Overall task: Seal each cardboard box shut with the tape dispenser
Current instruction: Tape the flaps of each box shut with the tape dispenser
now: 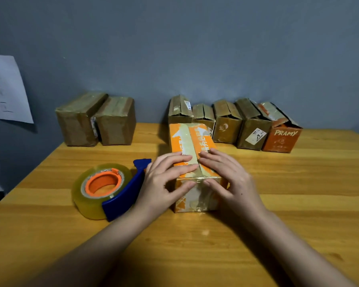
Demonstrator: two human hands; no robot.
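Left hand [164, 179] and right hand [230, 179] flat, fingers straight, pressing the near end of the orange box [192, 160] mid-counter [298, 193], no grip closed round it; tape dispenser [110, 189] lying just left, beside the left wrist; other boxes [226, 123] along the wall.

glossy taped cardboard box [192, 154], varnished wood table [298, 183]
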